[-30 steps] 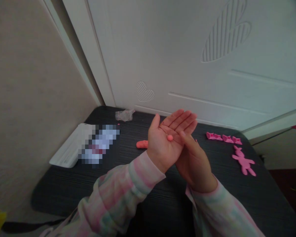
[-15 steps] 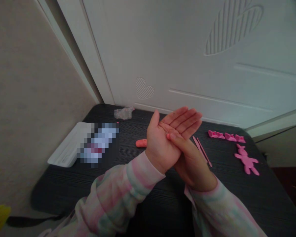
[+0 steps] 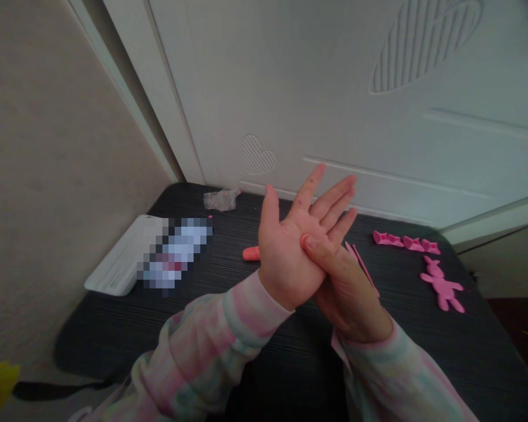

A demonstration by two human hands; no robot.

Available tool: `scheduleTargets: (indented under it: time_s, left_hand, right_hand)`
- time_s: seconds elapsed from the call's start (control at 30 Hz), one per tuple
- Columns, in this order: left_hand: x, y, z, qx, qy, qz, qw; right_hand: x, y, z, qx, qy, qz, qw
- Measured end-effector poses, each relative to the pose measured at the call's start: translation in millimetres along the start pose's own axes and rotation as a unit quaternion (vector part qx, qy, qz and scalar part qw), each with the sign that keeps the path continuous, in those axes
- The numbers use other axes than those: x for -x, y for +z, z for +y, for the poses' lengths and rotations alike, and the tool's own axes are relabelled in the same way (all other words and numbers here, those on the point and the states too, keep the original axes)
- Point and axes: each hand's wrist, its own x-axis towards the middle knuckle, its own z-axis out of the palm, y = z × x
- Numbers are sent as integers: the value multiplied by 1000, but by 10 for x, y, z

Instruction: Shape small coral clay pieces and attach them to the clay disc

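Orange lump [image 3: 304, 241] is pinched by the right hand [image 3: 349, 288] against the spread left hand [image 3: 288, 249], white tray [image 3: 119, 258] well apart

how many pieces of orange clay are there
2: a piece on the left hand, partly under the right hand, and a roll on the table, partly hidden. Others may be covered.

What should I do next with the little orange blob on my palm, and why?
Maybe lift the thumb of the right hand to check the orange blob, because the thumb hides part of it against the open palm of the left hand.
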Motion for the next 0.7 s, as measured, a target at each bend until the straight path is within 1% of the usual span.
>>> scheduleTargets:
  time_s: [0.2, 0.4, 0.57, 0.7]
  left_hand:
    - [16, 26, 17, 13, -23, -7, 1000]
    - [22, -33, 0, -25, -18, -51, 998]
    - [21, -95, -23, -46, -2, -73, 996]
    - [13, -128, -23, -51, 4, -74, 996]
  right_hand:
    - [10, 15, 9, 3, -30, 10, 999]
    - [12, 16, 22, 44, -59, 24, 997]
    - [2, 5, 16, 55, -46, 19, 997]
    - [-6, -29, -4, 92, -35, 7, 995]
